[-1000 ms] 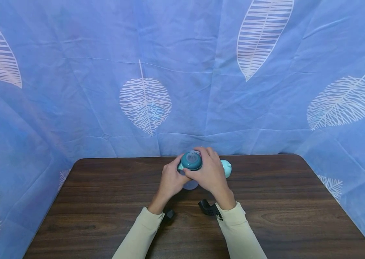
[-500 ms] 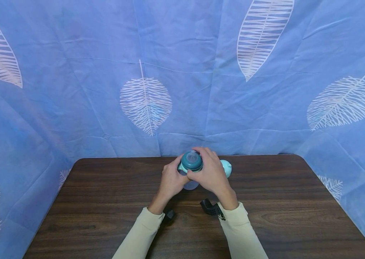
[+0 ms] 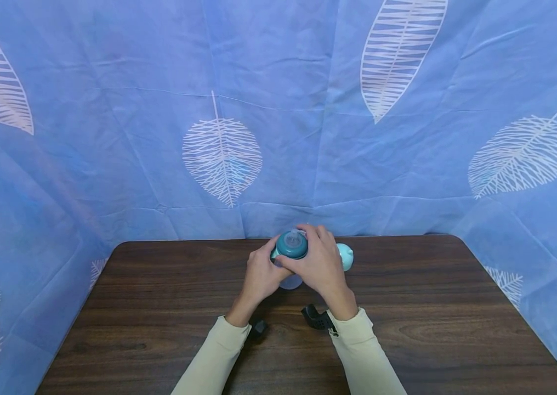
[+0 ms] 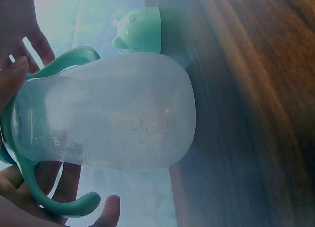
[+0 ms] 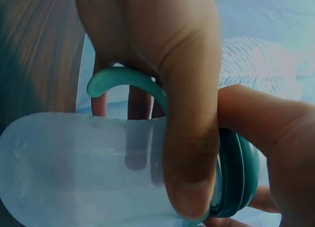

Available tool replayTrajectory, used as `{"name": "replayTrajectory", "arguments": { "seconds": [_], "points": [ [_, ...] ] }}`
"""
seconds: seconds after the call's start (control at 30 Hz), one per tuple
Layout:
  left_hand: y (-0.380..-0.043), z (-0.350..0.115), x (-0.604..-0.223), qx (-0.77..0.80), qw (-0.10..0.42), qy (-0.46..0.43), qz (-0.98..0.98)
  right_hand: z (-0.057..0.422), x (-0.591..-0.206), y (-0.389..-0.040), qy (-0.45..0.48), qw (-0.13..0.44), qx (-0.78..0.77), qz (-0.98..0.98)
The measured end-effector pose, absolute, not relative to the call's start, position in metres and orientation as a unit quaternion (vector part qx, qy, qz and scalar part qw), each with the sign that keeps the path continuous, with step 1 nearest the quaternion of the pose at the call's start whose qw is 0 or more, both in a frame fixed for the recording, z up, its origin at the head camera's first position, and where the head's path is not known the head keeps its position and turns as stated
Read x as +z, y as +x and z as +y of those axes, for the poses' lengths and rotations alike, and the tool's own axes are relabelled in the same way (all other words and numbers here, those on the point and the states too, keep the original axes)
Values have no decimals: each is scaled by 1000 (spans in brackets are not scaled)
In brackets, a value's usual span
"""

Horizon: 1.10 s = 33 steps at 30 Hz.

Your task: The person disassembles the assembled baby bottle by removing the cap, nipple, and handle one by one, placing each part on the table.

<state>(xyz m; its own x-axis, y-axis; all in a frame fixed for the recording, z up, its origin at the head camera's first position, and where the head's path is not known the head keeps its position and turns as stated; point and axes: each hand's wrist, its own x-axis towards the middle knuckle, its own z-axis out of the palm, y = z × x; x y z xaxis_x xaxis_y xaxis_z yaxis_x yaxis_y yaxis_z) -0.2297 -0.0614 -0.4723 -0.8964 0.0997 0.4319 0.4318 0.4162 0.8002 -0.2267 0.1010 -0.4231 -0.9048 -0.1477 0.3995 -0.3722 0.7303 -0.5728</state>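
Observation:
A translucent baby bottle with mint-green side handles stands upright at the table's far side, its base apparently on the wood. On top are a dark teal collar and a clear nipple. My left hand grips the bottle's neck by the handles, its thumb lying across the front. From the right, my right hand grips the collar with thumb and fingers. Just beyond it, a mint-green cap with small raised ears sits on the table, partly hidden in the head view.
Dark wood tabletop spreads around both hands. Behind it hangs a blue cloth with white leaf prints, close to the table's back edge. Black wrist cameras stick out beneath the forearms, low over the wood.
My right hand shifts slightly right around the collar and then back left, its thumb now lying further across the front. The left hand, bottle body and cap stay in place.

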Motion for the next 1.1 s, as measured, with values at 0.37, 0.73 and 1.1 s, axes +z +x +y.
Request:
{"name": "replayTrajectory", "arguments": {
  "seconds": [0.37, 0.73, 1.1],
  "points": [
    [-232, -62, -475, -512, 176, -169, -823, 105, -419, -228, 173, 150, 360, -904],
    [-233, -61, -475, -496, 190, -171, -830, 110, -417, -228, 203, 131, 381, -892],
    [-231, -61, -475, -496, 176, -167, -834, 99, -423, -225, 143, 173, 339, -914]
  ]
}}
